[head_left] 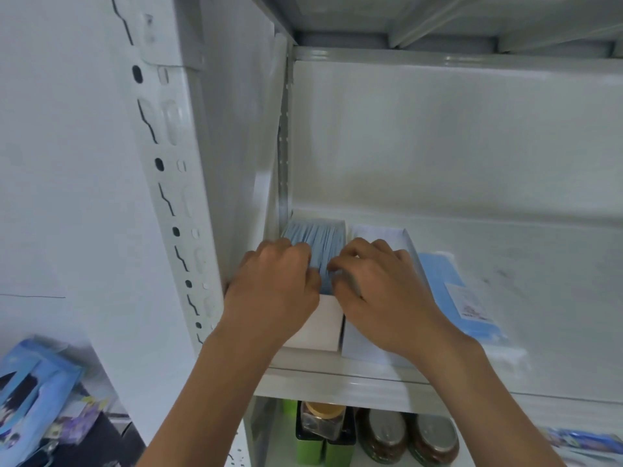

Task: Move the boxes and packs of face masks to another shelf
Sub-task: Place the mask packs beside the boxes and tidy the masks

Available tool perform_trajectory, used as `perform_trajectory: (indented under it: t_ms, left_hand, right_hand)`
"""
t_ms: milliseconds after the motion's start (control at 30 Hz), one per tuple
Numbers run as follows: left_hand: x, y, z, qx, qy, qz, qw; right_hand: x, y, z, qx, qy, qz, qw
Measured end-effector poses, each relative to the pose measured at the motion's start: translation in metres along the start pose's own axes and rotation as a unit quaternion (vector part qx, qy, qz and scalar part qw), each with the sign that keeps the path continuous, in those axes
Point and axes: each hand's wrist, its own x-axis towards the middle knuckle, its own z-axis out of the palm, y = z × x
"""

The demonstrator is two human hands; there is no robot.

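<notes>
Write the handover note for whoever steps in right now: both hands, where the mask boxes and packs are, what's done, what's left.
Left hand and right hand: fingers curled into the blue masks in the open white box at the left end of the white metal shelf.
Closed white box stands beside it; flat blue plastic-wrapped mask pack lies to its right.
Done: these three are on one shelf.
Left: cannot tell which shelf this is; check before moving more.

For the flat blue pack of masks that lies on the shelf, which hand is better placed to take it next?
The right hand, probably. It is over the closed white box, directly beside the flat blue pack. The left hand is at the open box by the shelf's left wall, farther away.
</notes>
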Motion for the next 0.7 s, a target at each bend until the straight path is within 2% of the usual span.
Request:
perform_trajectory:
  t_ms: [167, 267, 333, 500, 700]
  left_hand:
    - [0.022, 0.007, 0.000, 0.074, -0.080, -0.015, 0.994]
    - [0.031, 0.011, 0.000, 0.047, -0.120, -0.052, 0.990]
    - [0.031, 0.013, 0.000, 0.037, -0.104, -0.069, 0.991]
    - [0.022, 0.016, -0.001, 0.062, 0.024, -0.052, 0.996]
    - [0.014, 0.011, 0.003, 0.090, 0.007, -0.033, 0.995]
  right_hand:
    - [-0.002, 0.001, 0.000, 0.013, -0.010, 0.001, 1.000]
    - [-0.004, 0.003, 0.000, 0.030, -0.012, 0.005, 0.999]
    - [-0.005, 0.003, 0.000, 0.034, -0.013, 0.006, 0.999]
    - [-0.005, 0.004, 0.001, 0.031, -0.025, 0.007, 0.999]
    - [-0.007, 0.003, -0.001, 0.035, -0.022, 0.011, 0.999]
